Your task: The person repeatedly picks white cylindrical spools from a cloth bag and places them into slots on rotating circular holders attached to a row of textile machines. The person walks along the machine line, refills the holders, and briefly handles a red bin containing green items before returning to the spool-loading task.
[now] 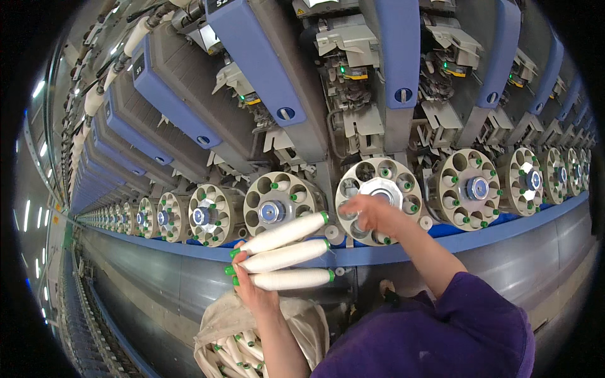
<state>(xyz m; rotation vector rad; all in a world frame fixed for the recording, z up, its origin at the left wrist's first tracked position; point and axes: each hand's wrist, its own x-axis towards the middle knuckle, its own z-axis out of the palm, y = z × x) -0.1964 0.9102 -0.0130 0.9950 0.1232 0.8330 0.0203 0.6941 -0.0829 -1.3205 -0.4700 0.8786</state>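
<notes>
Purple shirt (pixel 435 334) is filling the near right, and a sack (pixel 211 327) is standing to its left. Beyond, a blue ledge (pixel 372 256) is running left to right before the row of magazines; open room is showing between the hands. Left hand (pixel 258 297) is grasping white bobbins (pixel 290 232) by their left ends, their right ends pointing toward the right hand (pixel 377 217). That one is hovering over a magazine (pixel 374 162), fingers bent; whether it is gripping anything, I cannot tell. Three bobbins are being held; more are lying in the sack, too overlapped to count.
</notes>
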